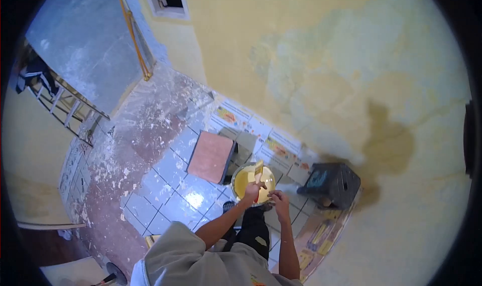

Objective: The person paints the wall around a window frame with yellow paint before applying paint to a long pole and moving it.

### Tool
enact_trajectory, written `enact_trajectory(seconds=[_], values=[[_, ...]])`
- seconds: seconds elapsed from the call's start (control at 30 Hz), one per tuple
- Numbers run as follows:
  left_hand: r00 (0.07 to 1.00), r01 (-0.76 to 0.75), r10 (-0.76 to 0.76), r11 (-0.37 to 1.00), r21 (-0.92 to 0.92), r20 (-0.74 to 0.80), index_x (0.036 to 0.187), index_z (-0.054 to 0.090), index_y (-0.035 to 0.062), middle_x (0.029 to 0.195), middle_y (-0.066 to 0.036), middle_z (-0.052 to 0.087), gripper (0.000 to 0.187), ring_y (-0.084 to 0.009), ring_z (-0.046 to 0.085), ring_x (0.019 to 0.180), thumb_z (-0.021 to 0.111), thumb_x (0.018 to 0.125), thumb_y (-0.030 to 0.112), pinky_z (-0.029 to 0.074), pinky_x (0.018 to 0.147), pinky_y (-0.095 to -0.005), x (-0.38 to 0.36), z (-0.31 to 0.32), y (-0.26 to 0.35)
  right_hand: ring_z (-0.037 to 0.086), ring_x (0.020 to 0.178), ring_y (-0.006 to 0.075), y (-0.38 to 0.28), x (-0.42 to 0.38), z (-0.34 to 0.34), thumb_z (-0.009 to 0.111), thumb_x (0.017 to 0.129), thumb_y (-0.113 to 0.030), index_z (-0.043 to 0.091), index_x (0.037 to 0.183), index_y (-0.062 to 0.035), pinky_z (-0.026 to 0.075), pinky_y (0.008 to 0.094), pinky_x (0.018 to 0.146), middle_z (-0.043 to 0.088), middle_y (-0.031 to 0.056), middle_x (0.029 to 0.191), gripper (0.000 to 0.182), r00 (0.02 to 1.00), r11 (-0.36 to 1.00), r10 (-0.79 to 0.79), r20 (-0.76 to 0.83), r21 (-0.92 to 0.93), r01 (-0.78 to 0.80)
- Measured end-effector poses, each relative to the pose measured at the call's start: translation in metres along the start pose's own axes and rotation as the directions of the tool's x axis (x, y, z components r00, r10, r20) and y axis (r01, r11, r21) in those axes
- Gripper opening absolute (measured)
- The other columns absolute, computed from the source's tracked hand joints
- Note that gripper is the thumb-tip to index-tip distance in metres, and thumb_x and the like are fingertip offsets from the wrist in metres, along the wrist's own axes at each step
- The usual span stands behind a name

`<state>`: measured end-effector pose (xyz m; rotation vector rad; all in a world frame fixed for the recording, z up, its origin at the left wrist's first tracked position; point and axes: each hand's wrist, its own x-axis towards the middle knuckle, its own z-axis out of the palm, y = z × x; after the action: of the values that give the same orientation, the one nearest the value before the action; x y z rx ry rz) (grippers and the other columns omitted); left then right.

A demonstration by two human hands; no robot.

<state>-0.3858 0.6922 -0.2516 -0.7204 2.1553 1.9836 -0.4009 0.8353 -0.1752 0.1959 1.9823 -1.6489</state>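
My left hand [253,190] is closed around a paintbrush [258,171], its bristles pointing away from me over a round bucket [235,185]. Pale yellow paint [242,181] shows inside the bucket. Beside the bucket's right rim is my right hand [279,200], its fingers curled and pinched together close to the brush handle. What those fingers grip, if anything, is too small to make out. The bucket is just in front of my feet.
A stool with a pink top [211,157] stands left of the bucket, a black crate [334,185] right. Printed sheets [271,148] line the foot of the patchy yellow wall [321,50]. At far left, a person [37,75] is by a ladder [65,103]. Paint flakes litter the floor.
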Motion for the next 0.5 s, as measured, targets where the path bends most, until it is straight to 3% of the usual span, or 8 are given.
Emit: enact_trajectory(seconds=[0.07, 0.1, 0.13, 0.23, 0.27, 0.3, 0.37, 0.5], values=[[1.000, 0.016, -0.017, 0.997, 0.070, 0.017, 0.070, 0.067, 0.0057, 0.066, -0.013, 0.056, 0.029, -0.0216, 0.057, 0.067, 0.055, 0.074, 0.031, 0.042, 0.062, -0.0332, 0.005, -0.001, -0.032, 0.057, 0.074, 0.0116, 0.031, -0.010, 0.006, 0.048, 0.084, -0.011, 0.059, 0.093, -0.0037, 0.049, 0.0250, 0.060, 0.061, 0.0041, 0.084, 0.016, 0.996, 0.993, 0.085, -0.019, 0.088, -0.083], [0.981, 0.192, -0.189, 0.975, -0.109, 0.031, 0.070, 0.067, 0.0058, 0.063, -0.010, 0.054, 0.029, -0.0188, 0.053, 0.062, 0.058, 0.072, 0.033, 0.040, 0.059, -0.0328, 0.004, -0.001, -0.038, 0.057, 0.073, 0.0112, 0.050, -0.015, 0.010, 0.048, 0.084, -0.010, 0.059, 0.093, -0.0040, 0.048, 0.0247, 0.060, 0.061, 0.0038, 0.083, 0.016, 0.989, 0.974, 0.145, -0.026, 0.177, -0.139], [0.966, 0.256, -0.252, 0.962, -0.091, 0.056, 0.070, 0.067, 0.0054, 0.063, -0.007, 0.054, 0.028, -0.0159, 0.050, 0.061, 0.059, 0.072, 0.032, 0.040, 0.058, -0.0307, 0.002, 0.000, -0.049, 0.057, 0.073, 0.0112, 0.073, -0.019, 0.013, 0.048, 0.084, -0.010, 0.059, 0.093, -0.0040, 0.048, 0.0247, 0.060, 0.061, 0.0038, 0.083, 0.016, 0.977, 0.960, 0.206, -0.052, 0.206, -0.191], [0.974, 0.212, -0.199, 0.969, -0.126, 0.109, 0.070, 0.067, 0.0054, 0.060, -0.003, 0.055, 0.024, -0.0131, 0.048, 0.055, 0.058, 0.075, 0.027, 0.037, 0.052, -0.0285, 0.013, 0.014, -0.116, 0.057, 0.073, 0.0103, 0.137, -0.034, 0.014, 0.047, 0.084, -0.010, 0.059, 0.094, -0.0043, 0.047, 0.0234, 0.060, 0.062, 0.0034, 0.083, 0.016, 0.941, 0.923, 0.312, -0.133, 0.279, -0.266], [0.934, 0.336, -0.316, 0.935, -0.110, 0.169, 0.071, 0.067, 0.0056, 0.058, -0.001, 0.052, 0.024, -0.0088, 0.043, 0.051, 0.058, 0.076, 0.027, 0.032, 0.047, -0.0248, 0.018, 0.015, -0.141, 0.055, 0.069, 0.0090, 0.154, -0.038, 0.014, 0.047, 0.085, -0.009, 0.059, 0.094, -0.0028, 0.045, 0.0219, 0.058, 0.062, 0.0041, 0.082, 0.016, 0.938, 0.928, 0.305, -0.163, 0.274, -0.254], [0.898, 0.391, -0.354, 0.914, -0.108, 0.262, 0.074, 0.065, 0.0087, 0.078, 0.002, 0.061, 0.026, -0.0096, 0.054, 0.075, 0.060, 0.077, 0.034, 0.040, 0.065, -0.0308, 0.026, 0.016, -0.180, 0.053, 0.066, 0.0078, 0.173, -0.050, 0.018, 0.046, 0.086, -0.008, 0.058, 0.094, -0.0014, 0.043, 0.0205, 0.056, 0.062, 0.0048, 0.082, 0.017, 0.934, 0.931, 0.302, -0.190, 0.270, -0.246], [0.880, 0.416, -0.350, 0.894, -0.167, 0.321, 0.075, 0.064, 0.0081, 0.079, 0.002, 0.061, 0.022, -0.0072, 0.055, 0.077, 0.057, 0.081, 0.028, 0.042, 0.059, -0.0244, 0.033, 0.023, -0.207, 0.054, 0.067, 0.0080, 0.209, -0.068, 0.018, 0.046, 0.086, -0.008, 0.059, 0.094, -0.0017, 0.043, 0.0206, 0.057, 0.062, 0.0047, 0.082, 0.016, 0.909, 0.893, 0.369, -0.192, 0.345, -0.290], [0.881, 0.423, -0.375, 0.897, -0.127, 0.290, 0.076, 0.064, 0.0083, 0.079, 0.002, 0.061, 0.019, -0.0072, 0.054, 0.074, 0.057, 0.081, 0.025, 0.042, 0.059, -0.0242, 0.050, 0.042, -0.264, 0.056, 0.069, 0.0094, 0.256, -0.087, 0.012, 0.045, 0.087, -0.008, 0.059, 0.094, -0.0019, 0.045, 0.0213, 0.057, 0.062, 0.0048, 0.083, 0.017, 0.877, 0.870, 0.428, -0.219, 0.364, -0.334]])
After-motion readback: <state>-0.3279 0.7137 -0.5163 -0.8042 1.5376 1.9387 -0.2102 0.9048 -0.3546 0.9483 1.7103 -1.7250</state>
